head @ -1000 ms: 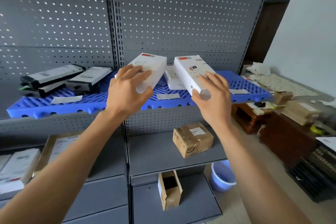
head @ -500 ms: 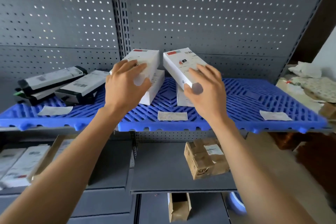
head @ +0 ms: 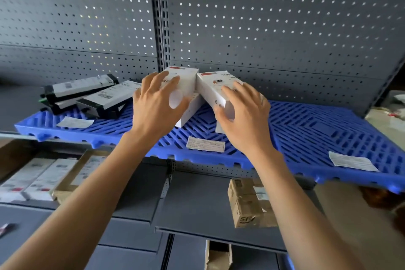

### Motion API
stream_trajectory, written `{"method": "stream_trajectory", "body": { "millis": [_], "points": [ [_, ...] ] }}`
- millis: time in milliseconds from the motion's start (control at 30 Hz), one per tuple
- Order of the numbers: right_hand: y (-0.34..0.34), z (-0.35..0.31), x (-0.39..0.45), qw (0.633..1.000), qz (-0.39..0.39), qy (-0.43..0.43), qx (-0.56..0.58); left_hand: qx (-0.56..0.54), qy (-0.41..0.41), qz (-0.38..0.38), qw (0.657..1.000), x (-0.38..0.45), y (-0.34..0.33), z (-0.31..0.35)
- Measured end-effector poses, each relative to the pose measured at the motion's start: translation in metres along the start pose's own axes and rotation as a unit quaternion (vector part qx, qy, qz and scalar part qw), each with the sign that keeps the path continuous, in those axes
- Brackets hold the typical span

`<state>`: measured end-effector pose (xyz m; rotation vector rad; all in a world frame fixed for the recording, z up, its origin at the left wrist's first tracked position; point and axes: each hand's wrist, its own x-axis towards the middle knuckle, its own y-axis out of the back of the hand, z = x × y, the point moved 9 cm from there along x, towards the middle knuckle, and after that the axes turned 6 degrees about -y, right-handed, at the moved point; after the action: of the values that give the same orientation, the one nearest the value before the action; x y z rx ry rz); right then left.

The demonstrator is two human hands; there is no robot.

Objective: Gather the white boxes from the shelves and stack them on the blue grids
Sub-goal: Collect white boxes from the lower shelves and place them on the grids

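Two hands over blue grid on gray shelf, left hand gripping white box at 11 o'clock, right hand gripping second white box at 1 o'clock, far ends touching, each atop another white box, black boxes at 9 o'clock, paper label w/ print near front edge.

Black boxes lie stacked; a taped carton (brown cardboard) sits lower.

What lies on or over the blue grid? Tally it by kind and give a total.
White boxes: 4, one gripped by the left hand, one by the right hand, two lying beneath
Black-edged boxes: 3 visible, overlapping
Paper slips: 3
Total: 10
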<state>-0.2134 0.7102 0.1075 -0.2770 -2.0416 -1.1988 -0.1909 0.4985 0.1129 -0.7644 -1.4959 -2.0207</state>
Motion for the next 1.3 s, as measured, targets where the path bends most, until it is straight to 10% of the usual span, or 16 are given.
{"method": "stream_trajectory", "body": {
  "millis": [767, 1300],
  "points": [
    [0.048, -0.055, -0.067, 0.994, -0.005, 0.029, 0.106, 0.006, 0.057, -0.051, 0.997, -0.091, 0.081, 0.004],
    [0.002, -0.277, -0.237, 0.948, -0.242, 0.112, 0.173, 0.059, 0.188, -0.108, 0.975, -0.343, 0.247, -0.088]
  ]
}}
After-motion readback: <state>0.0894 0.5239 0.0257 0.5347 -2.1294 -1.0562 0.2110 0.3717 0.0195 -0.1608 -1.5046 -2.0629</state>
